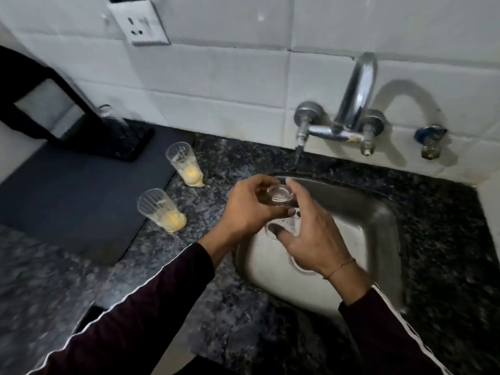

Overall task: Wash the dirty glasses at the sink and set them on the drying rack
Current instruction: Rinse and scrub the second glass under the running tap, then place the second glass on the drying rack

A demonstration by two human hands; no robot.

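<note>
Two ribbed clear glasses with yellow residue (185,165) (162,211) are standing on the speckled granite counter (232,158), left of the steel sink (378,212); the chrome wall tap (349,112) is sitting behind the sink.

Steel sink (378,220) brushed; tap (357,98) shiny chrome; counter (216,307) polished speckled stone; glasses (162,209) clear, ribbed.

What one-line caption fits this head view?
Both hands rinse a glass over the sink; two dirty glasses wait.

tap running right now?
Yes, a stream of water falls from the tap toward the glass held over the sink.
</note>
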